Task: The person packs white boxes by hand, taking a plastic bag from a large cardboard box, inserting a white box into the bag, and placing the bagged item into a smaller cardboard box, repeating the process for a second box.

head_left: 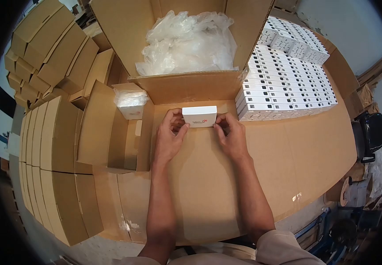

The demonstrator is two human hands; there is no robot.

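Observation:
A small white box [199, 117] with a red mark and small print on its face is held upright between my two hands, near the middle of the cardboard-covered table. My left hand [171, 134] grips its left end with thumb and fingers. On the right end, my right hand [230, 134] has its fingers closed in the same way. Left of my left hand stands an open brown carton [129, 145], with plastic-wrapped white boxes [131, 106] at its far end. Behind the white box is a large open carton [191, 88] full of clear plastic bags [191, 44].
Stacked rows of white boxes [288, 84] with dark squares stand at the back right. Brown cartons [62, 168] are lined up at the left, with more brown cartons [54, 44] piled behind them. A black chair [370, 134] is beyond the table's right edge.

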